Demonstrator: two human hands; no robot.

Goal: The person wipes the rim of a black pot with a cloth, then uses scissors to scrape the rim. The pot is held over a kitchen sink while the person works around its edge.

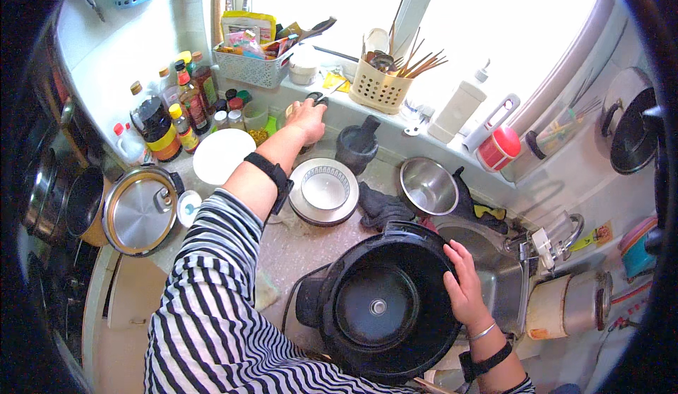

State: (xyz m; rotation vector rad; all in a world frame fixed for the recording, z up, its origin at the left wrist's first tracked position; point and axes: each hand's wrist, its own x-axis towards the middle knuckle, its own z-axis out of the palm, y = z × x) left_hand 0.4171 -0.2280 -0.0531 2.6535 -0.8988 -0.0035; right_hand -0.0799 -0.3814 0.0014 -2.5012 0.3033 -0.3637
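A black electric pressure cooker body (378, 306), without its inner pot, stands in front of me. My right hand (463, 283) rests on its right rim, fingers apart. My left hand (307, 121) reaches to the windowsill, its fingertips at a small black-handled item (319, 97); whether it grips this cannot be told. Between the hands are a patterned bowl on a stack of plates (297, 203) and a dark stone mortar (356, 153) with its pestle. The round metal cooker lid (140, 211) lies at the left, beside a small white dish (189, 208).
Sauce bottles (159, 124) and a white plate (223, 155) stand at the back left. A perforated chopstick holder (380, 87) and a pump bottle (458, 108) line the sill. A steel bowl (429, 186), dark cloths (384, 207) and the sink (498, 283) are at the right.
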